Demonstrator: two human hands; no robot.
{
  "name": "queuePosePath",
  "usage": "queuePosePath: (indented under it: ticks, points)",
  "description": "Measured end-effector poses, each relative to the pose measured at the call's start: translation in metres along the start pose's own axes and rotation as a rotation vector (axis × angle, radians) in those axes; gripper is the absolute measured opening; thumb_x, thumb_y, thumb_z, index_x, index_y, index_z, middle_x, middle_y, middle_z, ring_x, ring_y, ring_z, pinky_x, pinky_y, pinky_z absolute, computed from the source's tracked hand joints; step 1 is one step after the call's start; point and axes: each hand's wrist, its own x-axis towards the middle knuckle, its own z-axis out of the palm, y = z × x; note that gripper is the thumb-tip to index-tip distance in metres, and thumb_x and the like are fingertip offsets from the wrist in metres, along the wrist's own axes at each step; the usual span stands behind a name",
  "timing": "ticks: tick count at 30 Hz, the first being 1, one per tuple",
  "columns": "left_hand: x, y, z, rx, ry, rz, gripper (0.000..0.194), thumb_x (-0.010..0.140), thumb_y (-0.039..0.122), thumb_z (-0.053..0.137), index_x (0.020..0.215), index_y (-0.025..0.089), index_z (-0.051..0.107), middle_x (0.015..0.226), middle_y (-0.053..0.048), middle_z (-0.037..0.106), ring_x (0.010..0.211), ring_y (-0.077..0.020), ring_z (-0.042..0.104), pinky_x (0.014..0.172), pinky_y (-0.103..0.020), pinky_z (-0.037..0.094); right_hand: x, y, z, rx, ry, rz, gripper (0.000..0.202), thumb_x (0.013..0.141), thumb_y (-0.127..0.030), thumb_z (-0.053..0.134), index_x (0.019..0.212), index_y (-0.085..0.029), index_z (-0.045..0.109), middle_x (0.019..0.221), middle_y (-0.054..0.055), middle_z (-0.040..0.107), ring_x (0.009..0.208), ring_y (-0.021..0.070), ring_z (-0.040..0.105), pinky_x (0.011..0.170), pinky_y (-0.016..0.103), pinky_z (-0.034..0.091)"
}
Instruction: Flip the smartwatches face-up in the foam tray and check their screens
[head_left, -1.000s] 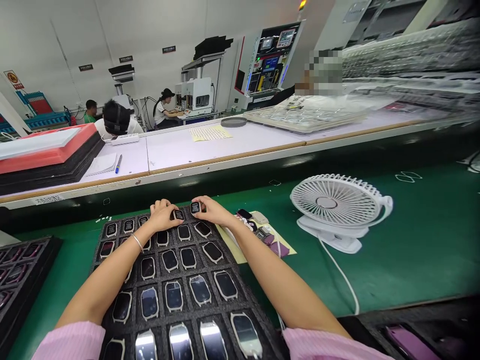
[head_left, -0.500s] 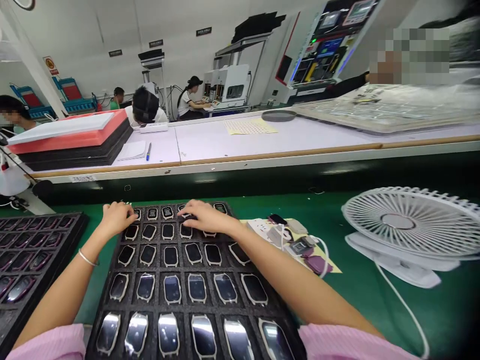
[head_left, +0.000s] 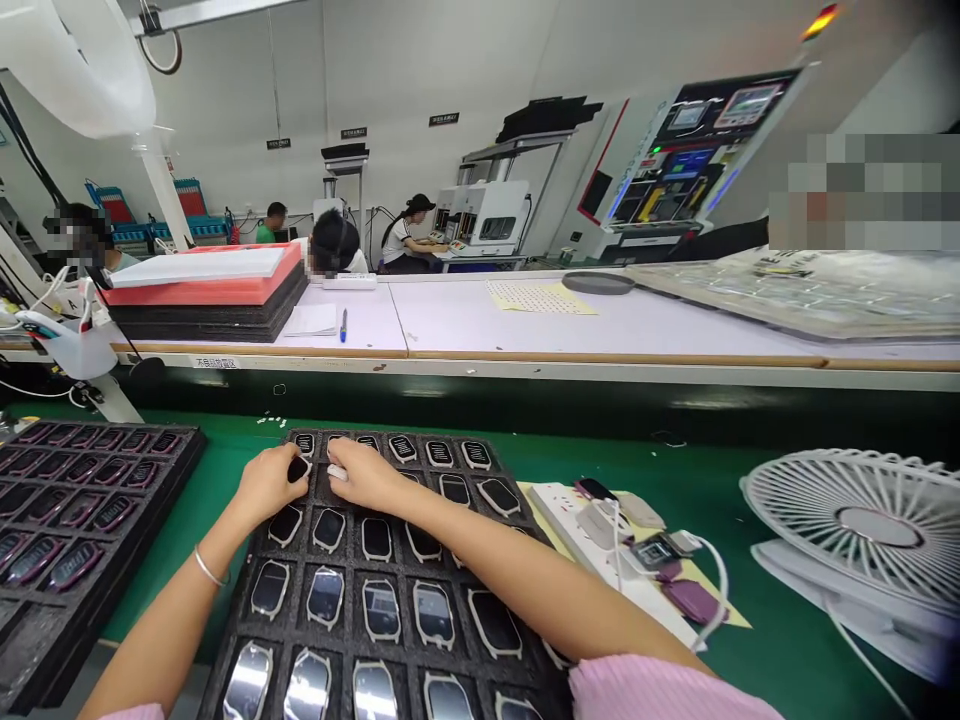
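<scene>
A black foam tray (head_left: 289,625) holds rows of silver-framed watch cases with dark screens. Over its back left corner, my left hand (head_left: 268,482) pinches a watch case (head_left: 298,468) by its edge. Just to the right, my right hand (head_left: 364,474) is closed round a small pale object (head_left: 337,472), perhaps a watch case seen edge-on; most of it is hidden by the fingers. My right forearm crosses above the tray's right side and covers some of its slots.
A second foam tray (head_left: 169,478) with purple-framed watches lies left. To the right are a power strip (head_left: 559,505) with chargers and cables, and a white fan (head_left: 862,520). Behind, a raised shelf (head_left: 465,335) bears stacked foam (head_left: 210,318). Several people sit beyond.
The view has shifted, so the scene sits lower and further right. Both hands have closed on things near the tray's back left, and my right hand has moved left towards my left hand.
</scene>
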Motion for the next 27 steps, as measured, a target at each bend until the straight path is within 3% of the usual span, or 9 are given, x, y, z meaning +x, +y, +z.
queuePosePath:
  ticks: [3,5,8,10,13,17,27]
  points:
    - [0.005,0.011,-0.011,-0.244,0.040,0.044,0.026,0.086,0.036,0.049,0.105,0.020,0.053,0.093,-0.006,0.067,0.076,-0.0186,0.064,0.067,-0.031,0.049,-0.013,0.010,-0.017,0.223,0.023,-0.001,0.011,0.089,-0.020,0.058,0.093,-0.021,0.048,0.083,0.002,0.066,0.066,0.0151,0.060,0.059,0.026,0.042]
    - [0.009,0.027,-0.021,-0.564,0.036,0.062,0.031,0.085,0.044,0.050,0.105,0.020,0.047,0.094,-0.005,0.064,0.065,-0.0140,0.059,0.055,-0.027,0.046,-0.022,0.016,-0.030,0.613,0.033,0.031,0.016,0.093,-0.032,0.057,0.097,-0.021,0.046,0.085,0.003,0.070,0.053,0.0113,0.054,0.048,0.022,0.037]
    - [0.017,0.063,-0.035,-1.026,-0.012,0.101,0.043,0.075,0.044,0.062,0.106,0.020,0.044,0.088,0.000,0.059,0.054,-0.0075,0.045,0.048,-0.021,0.035,-0.037,0.023,-0.051,1.253,0.096,0.110,0.036,0.084,-0.043,0.073,0.102,-0.018,0.054,0.088,0.008,0.073,0.049,0.0084,0.048,0.044,0.021,0.033]
    - [0.021,0.087,-0.040,-1.119,-0.003,0.120,0.046,0.072,0.039,0.064,0.110,0.019,0.046,0.090,0.001,0.056,0.056,-0.0061,0.041,0.050,-0.021,0.033,-0.047,0.023,-0.062,1.451,0.144,0.136,0.045,0.078,-0.042,0.081,0.108,-0.016,0.061,0.092,0.010,0.073,0.056,0.0094,0.053,0.051,0.022,0.040]
    - [0.026,0.113,-0.037,-1.108,0.040,0.129,0.047,0.071,0.031,0.061,0.114,0.017,0.051,0.098,-0.002,0.055,0.072,-0.0102,0.050,0.061,-0.024,0.040,-0.063,0.021,-0.073,1.558,0.184,0.118,0.048,0.076,-0.035,0.085,0.117,-0.018,0.067,0.101,0.008,0.072,0.072,0.0121,0.062,0.065,0.025,0.050]
    - [0.025,0.122,-0.022,-1.011,0.127,0.170,0.041,0.075,0.028,0.059,0.114,0.018,0.052,0.089,-0.001,0.054,0.082,-0.0151,0.052,0.076,-0.029,0.044,-0.080,0.017,-0.074,1.552,0.221,0.063,0.047,0.078,-0.031,0.085,0.122,-0.023,0.069,0.098,0.003,0.069,0.075,0.0115,0.064,0.072,0.026,0.052]
    - [-0.002,0.126,-0.007,-0.757,0.271,0.197,0.038,0.081,0.034,0.058,0.116,0.021,0.052,0.078,0.003,0.054,0.062,-0.0131,0.049,0.062,-0.027,0.041,-0.088,0.021,-0.058,1.592,0.161,-0.030,0.045,0.074,-0.031,0.088,0.115,-0.022,0.073,0.089,0.000,0.063,0.067,0.0112,0.061,0.064,0.025,0.049]
